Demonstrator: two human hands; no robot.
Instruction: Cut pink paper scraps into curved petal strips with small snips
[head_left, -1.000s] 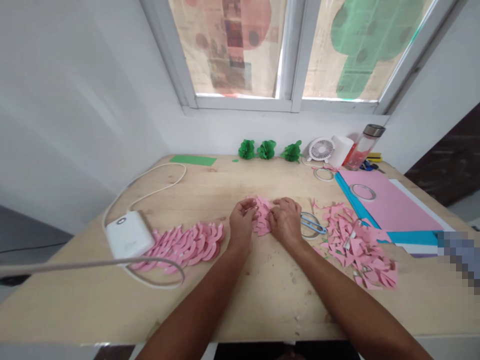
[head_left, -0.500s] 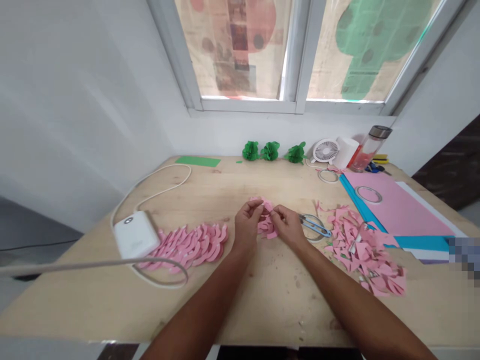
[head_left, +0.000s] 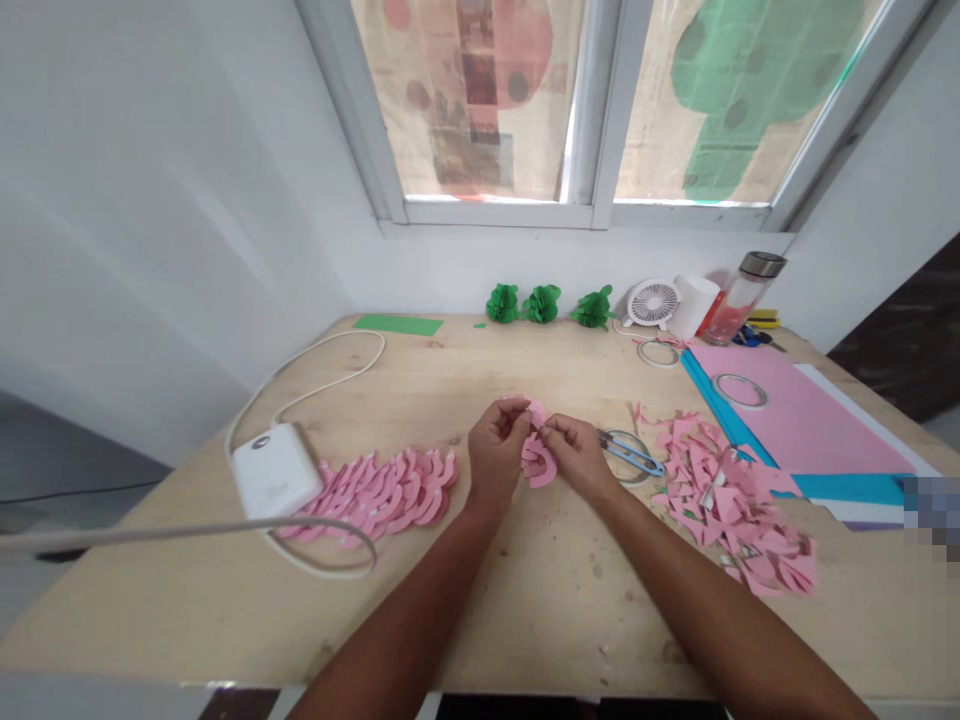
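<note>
Grip: left hand [head_left: 496, 445] and right hand [head_left: 579, 455] pinching pink paper cutout [head_left: 538, 413], worktop [head_left: 450, 370] centre.
Scalloped cutouts [head_left: 397, 493]: already cut, overlapping, eight o'clock; joining unclear.
Offcuts [head_left: 724, 500]: heaped, four o'clock.
Green paper ornaments [head_left: 541, 305]: three shaped, twelve o'clock.

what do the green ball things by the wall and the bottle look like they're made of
Green ornaments: probably thin matte paper, judging by their layered, ruffled edges.

Bottle: clear glass or plastic, see-through; its cap looks like brushed metal, grey with a sheen.
</note>
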